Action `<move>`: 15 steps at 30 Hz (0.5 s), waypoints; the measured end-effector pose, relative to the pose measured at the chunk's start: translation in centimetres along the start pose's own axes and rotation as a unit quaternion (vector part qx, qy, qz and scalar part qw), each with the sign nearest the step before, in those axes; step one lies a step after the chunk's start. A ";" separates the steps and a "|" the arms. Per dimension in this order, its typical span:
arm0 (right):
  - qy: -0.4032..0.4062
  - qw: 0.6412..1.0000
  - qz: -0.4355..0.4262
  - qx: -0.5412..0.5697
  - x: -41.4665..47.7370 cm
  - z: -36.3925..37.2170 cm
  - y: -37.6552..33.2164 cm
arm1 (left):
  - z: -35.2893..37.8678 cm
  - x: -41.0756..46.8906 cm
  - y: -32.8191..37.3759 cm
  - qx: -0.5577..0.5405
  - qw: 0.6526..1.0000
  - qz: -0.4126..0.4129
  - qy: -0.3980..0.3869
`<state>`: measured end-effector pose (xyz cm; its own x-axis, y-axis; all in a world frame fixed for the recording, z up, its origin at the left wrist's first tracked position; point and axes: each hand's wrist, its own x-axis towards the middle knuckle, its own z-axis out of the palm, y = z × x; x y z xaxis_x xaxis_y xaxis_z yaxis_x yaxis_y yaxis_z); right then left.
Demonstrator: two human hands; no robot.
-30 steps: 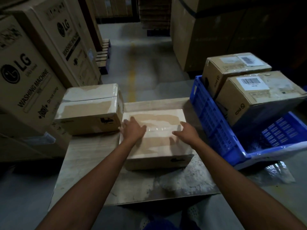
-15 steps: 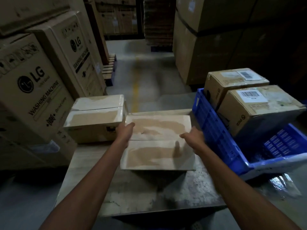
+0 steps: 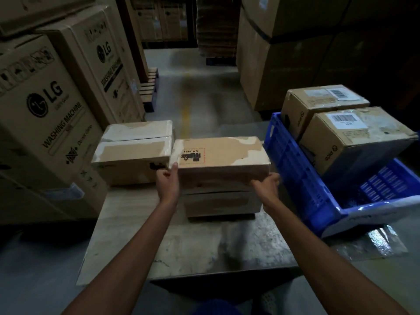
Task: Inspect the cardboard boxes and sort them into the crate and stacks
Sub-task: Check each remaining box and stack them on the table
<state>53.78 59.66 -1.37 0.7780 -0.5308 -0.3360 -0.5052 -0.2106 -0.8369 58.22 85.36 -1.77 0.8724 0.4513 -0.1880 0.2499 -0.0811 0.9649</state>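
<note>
A flat cardboard box [image 3: 221,156] stands tipped on its front edge on the low table [image 3: 159,242], its side with a black UN 3481 mark facing up. My left hand [image 3: 167,179] grips its left end and my right hand [image 3: 266,181] grips its right end. A second flat box [image 3: 134,151] rests on the table's far left corner, just left of the held one. To the right sits a blue crate [image 3: 293,176] with two labelled cardboard boxes inside, one [image 3: 318,105] at the back and one [image 3: 354,135] in front of it.
Tall washing machine cartons [image 3: 45,110] crowd the left side. Large stacked cartons [image 3: 295,53] rise behind the crate. An aisle with a yellow floor line [image 3: 186,105] runs ahead. Crumpled clear plastic [image 3: 372,242] lies on the floor by the crate's near corner.
The box lay flat with both hands on its top. I took it by its ends and tipped it toward me, so its far side now faces up.
</note>
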 end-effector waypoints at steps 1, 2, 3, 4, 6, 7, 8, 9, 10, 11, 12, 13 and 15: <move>0.007 1.000 0.005 0.000 -0.3 0.1 0.3 | -0.4 -0.3 -0.6 0.003 1.000 0.010 -0.003; 0.017 1.000 0.008 0.004 -0.6 0.1 0.5 | -0.7 -0.5 -1.2 0.006 1.000 0.018 -0.007; 0.025 1.000 0.011 0.008 -0.7 0.1 0.7 | -1.1 -0.7 -1.5 0.010 1.000 0.021 -0.016; 0.030 0.999 0.012 0.016 -0.9 0.1 0.8 | -1.5 -0.9 -1.6 0.015 0.999 0.024 -0.028; 0.042 0.999 0.004 0.028 -1.4 0.0 0.6 | -2.2 -1.1 -1.7 0.037 0.997 0.037 -0.054; 0.053 0.998 -0.007 0.028 -1.8 -0.1 0.2 | -2.5 -1.0 -1.7 0.058 0.995 0.054 -0.061; 0.065 0.997 -0.020 0.024 -2.1 0.0 -0.2 | -2.8 -0.9 -1.6 0.085 0.991 0.077 -0.063; 0.079 0.996 -0.036 0.013 -2.6 0.1 -0.7 | -2.9 -0.7 -1.4 0.120 0.985 0.106 -0.060; 0.091 0.994 -0.056 -0.004 -3.0 0.3 -1.2 | -3.1 -0.6 -1.1 0.155 0.977 0.137 -0.054; 0.099 0.991 -0.080 -0.029 -3.6 0.4 -1.7 | -3.1 -0.6 -0.7 0.187 0.966 0.174 -0.047; 0.105 0.986 -0.110 -0.061 -4.0 0.7 -2.1 | -3.2 -0.4 -0.3 0.217 0.951 0.219 -0.039; 0.102 0.980 -0.144 -0.096 -4.5 1.0 -2.6 | -3.2 -0.3 0.1 0.250 0.931 0.265 -0.037; 0.060 0.960 -0.222 -0.160 -5.3 1.9 -3.6 | -3.1 -0.1 0.9 0.316 0.885 0.336 -0.063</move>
<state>52.16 64.81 2.64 0.9039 -0.4179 0.0916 -0.2377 -0.6686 -0.7046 57.07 88.02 -0.36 0.9433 0.0126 0.3317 -0.1927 -0.7929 0.5781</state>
